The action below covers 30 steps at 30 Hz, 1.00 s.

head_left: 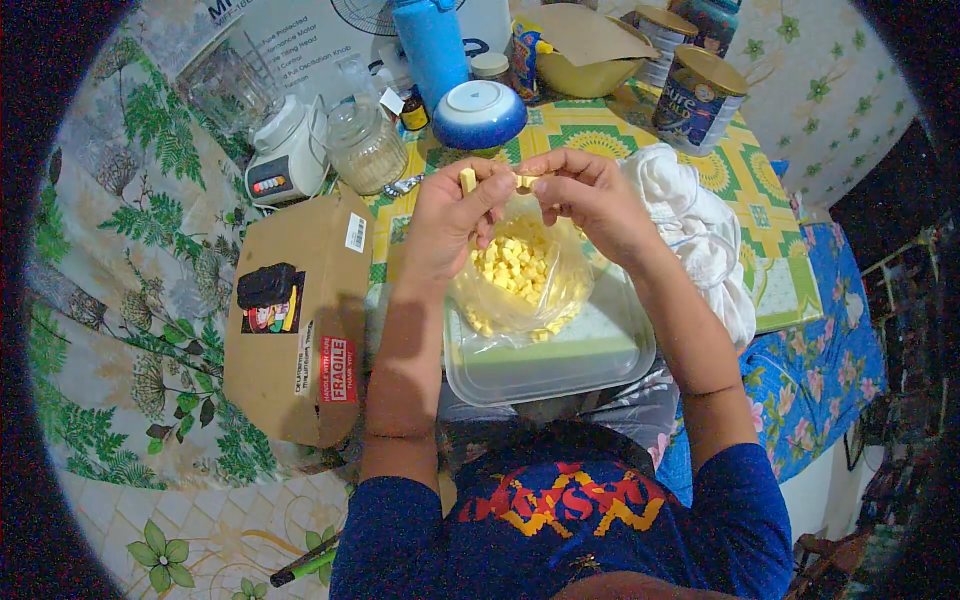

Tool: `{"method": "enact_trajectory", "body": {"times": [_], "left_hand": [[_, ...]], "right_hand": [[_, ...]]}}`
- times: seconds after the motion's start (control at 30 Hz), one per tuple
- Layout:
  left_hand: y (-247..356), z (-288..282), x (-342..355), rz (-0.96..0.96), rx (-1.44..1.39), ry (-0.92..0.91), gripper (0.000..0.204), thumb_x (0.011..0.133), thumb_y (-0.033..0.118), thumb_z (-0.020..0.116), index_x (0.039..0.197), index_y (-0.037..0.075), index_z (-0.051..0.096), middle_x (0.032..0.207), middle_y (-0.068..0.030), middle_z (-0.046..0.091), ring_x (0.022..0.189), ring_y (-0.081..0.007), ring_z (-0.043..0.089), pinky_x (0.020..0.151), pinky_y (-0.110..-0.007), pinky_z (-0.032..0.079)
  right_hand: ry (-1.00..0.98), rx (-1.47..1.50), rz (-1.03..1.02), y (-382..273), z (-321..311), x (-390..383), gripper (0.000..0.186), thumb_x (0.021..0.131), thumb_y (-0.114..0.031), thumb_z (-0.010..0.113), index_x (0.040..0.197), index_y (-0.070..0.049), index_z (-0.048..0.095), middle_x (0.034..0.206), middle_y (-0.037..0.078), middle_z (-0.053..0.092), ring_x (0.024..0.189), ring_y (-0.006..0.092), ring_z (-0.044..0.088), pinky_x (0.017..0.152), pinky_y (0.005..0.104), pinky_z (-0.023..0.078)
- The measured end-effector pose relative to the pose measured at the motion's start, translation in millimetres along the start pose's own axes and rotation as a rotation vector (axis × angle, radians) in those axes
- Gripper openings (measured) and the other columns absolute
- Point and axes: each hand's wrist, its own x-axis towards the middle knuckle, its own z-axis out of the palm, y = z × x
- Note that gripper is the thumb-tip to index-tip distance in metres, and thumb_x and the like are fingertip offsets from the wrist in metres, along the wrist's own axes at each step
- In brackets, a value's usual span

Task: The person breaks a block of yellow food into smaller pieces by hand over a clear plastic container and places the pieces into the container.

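Note:
Both my hands are raised over a clear plastic bag (565, 290) filled with small yellow cubes (512, 268). My left hand (455, 212) is closed, with a pale yellow stick-shaped piece (467, 180) poking up from its fingers. At its fingertips, a small yellow piece (524, 182) spans the gap to my right hand (592, 195), which pinches the other end. I cannot tell what the yellow food is. The bag rests on a wide translucent plastic tub or lid (545, 375), close to my lap.
A cardboard box (290, 330) with a black object (266, 287) on top stands at left. Behind it are a white blender base (287, 160) and a glass jar (368, 150). A blue bowl (480, 115), blue bottle (430, 50), tin (697, 100) and white cloth (690, 235) lie beyond.

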Motion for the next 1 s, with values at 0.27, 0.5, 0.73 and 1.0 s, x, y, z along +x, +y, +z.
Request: {"method": "enact_trajectory", "body": {"times": [0.27, 0.5, 0.73, 1.0], "left_hand": [[0, -2, -2, -0.015, -0.026, -0.011, 0.012, 0.082, 0.013, 0.061, 0.090, 0.004, 0.060, 0.061, 0.0016, 0.052, 0.043, -0.0032, 0.041, 0.038, -0.018, 0.031], [2, -5, -1, 0.015, 0.029, -0.021, 0.011, 0.079, 0.007, 0.058, 0.086, 0.002, 0.063, 0.060, 0.0030, 0.050, 0.044, -0.0021, 0.041, 0.039, -0.016, 0.033], [-1, -7, 0, 0.002, 0.074, -0.019, 0.011, 0.080, 0.013, 0.063, 0.082, 0.003, 0.064, 0.059, 0.0045, 0.049, 0.045, -0.0010, 0.040, 0.039, -0.017, 0.030], [-2, 2, -1, 0.094, 0.232, 0.010, 0.021, 0.082, 0.026, 0.068, 0.084, 0.006, 0.063, 0.061, 0.0061, 0.050, 0.047, -0.0002, 0.040, 0.040, -0.016, 0.030]], "right_hand": [[0.011, 0.065, -0.031, 2, -5, 1, 0.022, 0.081, -0.012, 0.062, 0.101, -0.003, 0.062, 0.091, 0.002, 0.063, 0.077, 0.0089, 0.057, 0.066, 0.0248, 0.048], [0.003, 0.062, -0.056, 2, -3, 1, 0.022, 0.081, -0.008, 0.062, 0.102, -0.002, 0.061, 0.091, 0.003, 0.062, 0.079, 0.0107, 0.058, 0.068, 0.0265, 0.049], [0.024, 0.032, -0.080, 0, 2, 0, 0.019, 0.080, -0.005, 0.064, 0.098, -0.002, 0.061, 0.089, 0.003, 0.062, 0.078, 0.0105, 0.058, 0.065, 0.0250, 0.048], [0.005, 0.028, -0.057, 2, 4, -1, 0.018, 0.079, -0.006, 0.065, 0.096, -0.002, 0.061, 0.090, 0.004, 0.062, 0.077, 0.0104, 0.058, 0.064, 0.0246, 0.049]]}}
